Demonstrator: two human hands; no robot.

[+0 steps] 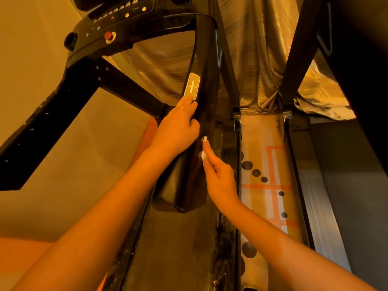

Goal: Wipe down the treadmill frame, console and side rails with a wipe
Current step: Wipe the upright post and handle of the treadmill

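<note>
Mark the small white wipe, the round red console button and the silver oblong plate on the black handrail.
Small white wipe [203,154]: head view, on its lower white bit.
Round red console button [108,35]: head view, centre of its cap.
Silver oblong plate [191,86]: head view, middle of its face.

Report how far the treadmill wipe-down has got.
Done: nothing looks plainly finished, and the console shows no clear sign either way. In hand: the right hand pinches the wipe against the black handrail, with the left hand resting on it below the silver plate. Left: the side rail, speckled with white dust.
</note>
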